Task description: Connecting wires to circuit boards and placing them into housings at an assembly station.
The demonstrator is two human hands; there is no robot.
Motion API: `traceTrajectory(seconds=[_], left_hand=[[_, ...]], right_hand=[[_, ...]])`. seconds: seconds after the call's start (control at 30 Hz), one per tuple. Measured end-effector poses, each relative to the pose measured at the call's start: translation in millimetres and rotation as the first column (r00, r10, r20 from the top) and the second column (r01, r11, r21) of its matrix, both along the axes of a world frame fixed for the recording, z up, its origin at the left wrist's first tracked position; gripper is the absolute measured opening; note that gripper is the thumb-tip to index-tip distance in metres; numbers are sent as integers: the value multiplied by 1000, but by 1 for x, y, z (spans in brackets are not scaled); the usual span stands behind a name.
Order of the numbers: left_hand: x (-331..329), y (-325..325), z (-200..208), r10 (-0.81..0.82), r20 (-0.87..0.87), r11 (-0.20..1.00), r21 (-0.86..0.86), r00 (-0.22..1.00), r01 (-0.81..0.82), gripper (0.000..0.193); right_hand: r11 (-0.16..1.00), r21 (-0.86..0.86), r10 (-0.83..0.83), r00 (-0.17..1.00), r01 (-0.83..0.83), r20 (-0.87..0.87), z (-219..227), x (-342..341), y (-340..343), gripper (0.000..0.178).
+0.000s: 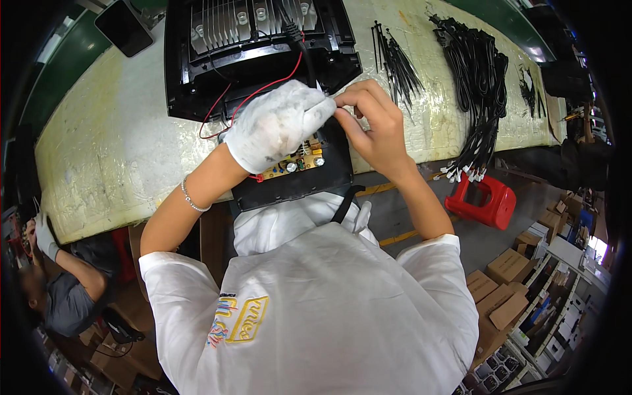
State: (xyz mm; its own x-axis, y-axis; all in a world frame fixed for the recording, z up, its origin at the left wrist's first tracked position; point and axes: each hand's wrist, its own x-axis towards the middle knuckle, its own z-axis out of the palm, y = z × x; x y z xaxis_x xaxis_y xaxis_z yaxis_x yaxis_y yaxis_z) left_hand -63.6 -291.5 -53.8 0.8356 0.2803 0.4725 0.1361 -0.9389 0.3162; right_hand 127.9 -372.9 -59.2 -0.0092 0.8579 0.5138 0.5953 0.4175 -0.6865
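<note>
My left hand (280,125), in a smudged white glove, is closed around the end of a black cable (307,62), which comes down from a black plastic housing (197,99). The bare right hand (378,125) pinches with thumb and index finger right against the gloved fingertips; what lies between them is too small to make out. Below the glove, a circuit board (299,163) with several small parts sits in a black plastic cover (309,187) at the table's near edge. A thin red wire (266,85) loops from the housing behind the glove. Metal heatsink fins (224,26) line the housing.
Loose black cable ties (397,66) and a big bundle of black cables (471,72) with white connectors lie at right on the table (99,138). A phone (124,27) rests far left. A red stool (484,201) stands below the table; another person (72,289) works at left.
</note>
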Motion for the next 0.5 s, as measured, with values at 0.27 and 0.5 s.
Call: traceTrajectory(seconds=[0.27,0.5], left_hand=[[13,0,-2,7,237,991,-132,971,24,38],[16,10,0,10,200,1000,-20,980,-6,21]], right_hand=[[881,-353,73,828,-315,-556,-4,14,0,5],[957,-271,-8,924,-104,-382,2,18,-11,4]])
